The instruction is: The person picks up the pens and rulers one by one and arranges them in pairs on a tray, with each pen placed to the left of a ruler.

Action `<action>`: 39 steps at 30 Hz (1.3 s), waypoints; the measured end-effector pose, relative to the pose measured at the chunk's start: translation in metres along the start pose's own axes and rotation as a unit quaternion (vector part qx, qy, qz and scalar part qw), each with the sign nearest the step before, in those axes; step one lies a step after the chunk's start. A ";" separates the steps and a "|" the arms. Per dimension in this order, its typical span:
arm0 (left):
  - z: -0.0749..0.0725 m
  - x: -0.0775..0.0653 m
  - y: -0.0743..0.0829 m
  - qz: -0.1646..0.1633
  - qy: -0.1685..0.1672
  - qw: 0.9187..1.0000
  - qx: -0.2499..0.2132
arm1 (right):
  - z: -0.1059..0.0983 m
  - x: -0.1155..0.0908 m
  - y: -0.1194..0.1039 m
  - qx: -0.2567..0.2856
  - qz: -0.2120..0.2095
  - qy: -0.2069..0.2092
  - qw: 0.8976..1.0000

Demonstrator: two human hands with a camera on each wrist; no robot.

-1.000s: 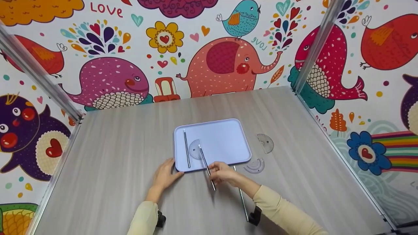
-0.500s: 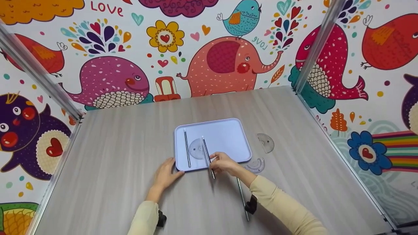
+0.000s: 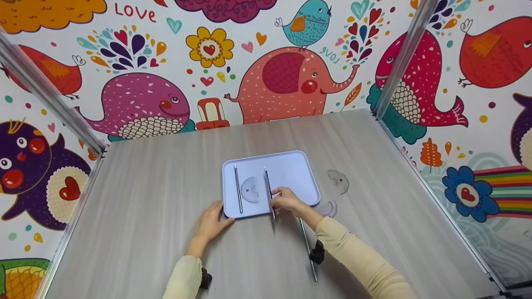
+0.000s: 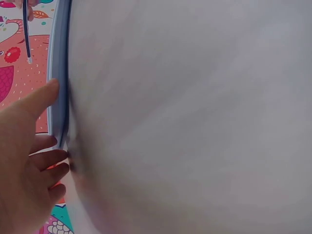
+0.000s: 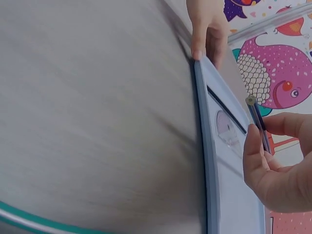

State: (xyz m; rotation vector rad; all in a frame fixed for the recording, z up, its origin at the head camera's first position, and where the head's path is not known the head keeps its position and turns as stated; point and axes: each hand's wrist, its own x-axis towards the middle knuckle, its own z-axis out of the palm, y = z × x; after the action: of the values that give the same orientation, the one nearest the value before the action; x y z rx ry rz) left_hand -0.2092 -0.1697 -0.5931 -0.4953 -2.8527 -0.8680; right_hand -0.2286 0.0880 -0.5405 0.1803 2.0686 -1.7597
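The right hand (image 3: 286, 200) pinches a dark pencil (image 3: 268, 180) (probably light, stiff, smooth; best held mid-shaft), while the left hand (image 3: 211, 223) loosely touches the tray (image 3: 293, 174).

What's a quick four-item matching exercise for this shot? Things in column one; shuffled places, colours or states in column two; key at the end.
Column 1
1. Tray
2. Left grip
3. Right grip
4. Protractor on the tray

Column 2
A. Holding a dark, slim stick
B. Clear, half-round
C. At the near left corner of the thing in item 1
D. Pale lavender-blue, with a raised rim

Pairs: 1-D, 2-C, 3-A, 4-B
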 end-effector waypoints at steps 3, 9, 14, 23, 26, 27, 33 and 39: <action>0.000 0.000 0.000 -0.003 -0.004 1.000 0.001 | 0.000 0.006 0.001 -0.008 0.006 0.014 1.000; 0.000 0.001 -0.001 -0.004 -0.007 1.000 0.002 | 0.001 0.015 0.001 -0.026 0.016 0.039 0.999; 0.000 0.000 0.000 -0.010 -0.012 1.000 0.001 | 0.000 0.043 0.018 -0.042 -0.013 0.053 0.998; 0.001 0.001 -0.001 0.001 0.005 1.000 0.003 | -0.008 0.148 0.103 -0.081 -0.076 0.053 0.992; 0.000 0.001 -0.001 0.002 0.007 1.000 0.002 | -0.007 0.167 0.115 -0.091 -0.065 0.056 0.992; 0.000 0.001 -0.001 0.002 0.007 1.000 0.002 | -0.008 0.174 0.119 -0.096 -0.055 0.057 0.992; 0.000 0.000 0.000 -0.006 0.004 1.000 0.004 | -0.007 0.181 0.120 -0.100 -0.044 0.066 0.992; 0.001 0.000 -0.001 -0.010 0.000 1.000 0.002 | 0.018 0.043 -0.004 -0.137 -0.006 0.100 0.985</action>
State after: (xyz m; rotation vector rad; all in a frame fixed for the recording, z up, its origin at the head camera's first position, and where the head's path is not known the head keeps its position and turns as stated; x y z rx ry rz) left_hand -0.2092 -0.1698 -0.5940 -0.4666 -2.8630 -0.8658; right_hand -0.2648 0.0623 -0.5560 0.2727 2.4335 -1.4932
